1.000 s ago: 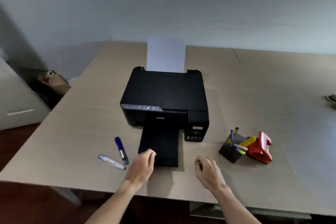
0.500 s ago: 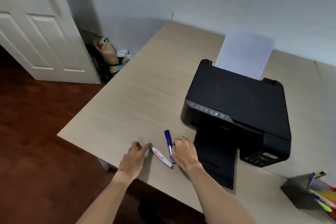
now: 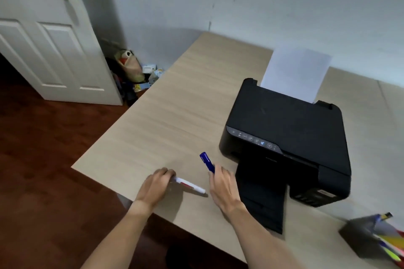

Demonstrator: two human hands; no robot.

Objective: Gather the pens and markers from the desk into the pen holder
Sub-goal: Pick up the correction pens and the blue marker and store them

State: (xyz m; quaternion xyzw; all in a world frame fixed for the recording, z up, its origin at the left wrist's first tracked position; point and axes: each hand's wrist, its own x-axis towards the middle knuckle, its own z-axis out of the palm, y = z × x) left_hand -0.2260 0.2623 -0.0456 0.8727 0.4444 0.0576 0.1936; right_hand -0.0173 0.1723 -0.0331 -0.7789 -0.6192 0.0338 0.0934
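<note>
Fingers of the right hand (image 3: 223,183) curl around the lower end of a blue marker (image 3: 206,162), whose capped end sticks up and away, lifted or tilting off the desk (image 3: 175,120). The left hand (image 3: 156,183) pinches one end of a white marker (image 3: 190,185); whether that one has left the surface is hard to tell. Both sit near the front left corner, just left of a black printer (image 3: 284,129) and its tray. The pen holder (image 3: 360,236) stands well apart at the far right edge of view, already stuffed with coloured pens. Holding each marker by one end is, I judge, risky: either could pivot and slip out on the long carry past the printer, and a crowded holder could block them or tip.
</note>
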